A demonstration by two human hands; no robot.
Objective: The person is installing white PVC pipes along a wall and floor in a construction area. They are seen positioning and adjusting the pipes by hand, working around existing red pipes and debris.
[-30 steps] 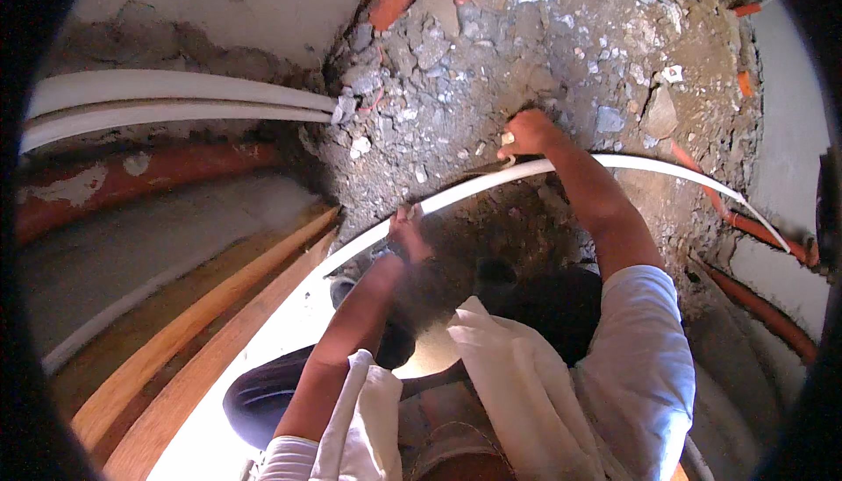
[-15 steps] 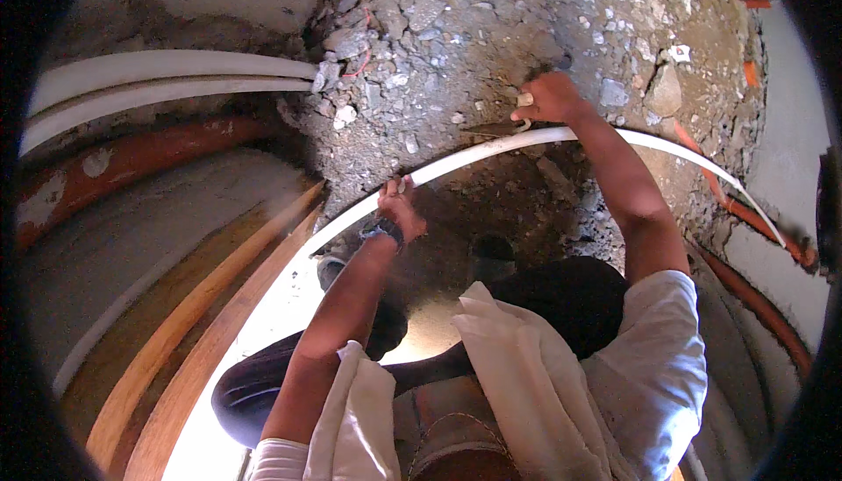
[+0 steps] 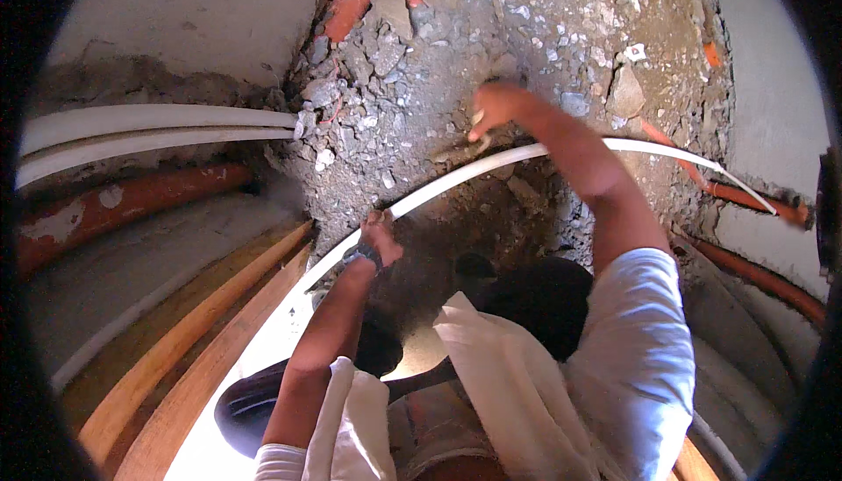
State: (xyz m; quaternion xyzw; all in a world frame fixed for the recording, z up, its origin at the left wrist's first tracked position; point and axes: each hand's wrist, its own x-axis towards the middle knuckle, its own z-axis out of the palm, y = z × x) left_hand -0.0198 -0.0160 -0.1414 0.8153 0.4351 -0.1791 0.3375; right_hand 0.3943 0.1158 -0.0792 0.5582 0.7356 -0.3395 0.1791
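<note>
A long white pipe point(image 3: 474, 168) arcs across in front of me, from the bright left side to the wall at the right. My left hand point(image 3: 381, 237) is closed round it on the left part, a dark band on that wrist. Just beyond the pipe, my right hand point(image 3: 500, 106) is closed on a pale-handled tool point(image 3: 479, 123). A thin brownish piece, like a blade, extends leftward from it close to the pipe; blur hides its exact kind. My right forearm passes over the pipe and covers part of it.
Rubble and broken stone point(image 3: 386, 51) cover the ground ahead. Two white pipes point(image 3: 158, 126) and an orange pipe point(image 3: 132, 205) run in from the left, above wooden boards point(image 3: 202, 319). Another orange pipe point(image 3: 754, 272) lies by the right wall. Below the white pipe is a dark hollow point(image 3: 456, 218).
My view has shifted, lowering the rubble in the picture. My right hand and its tool have moved left along the pipe's far side. The left hand keeps its grip on the pipe.
</note>
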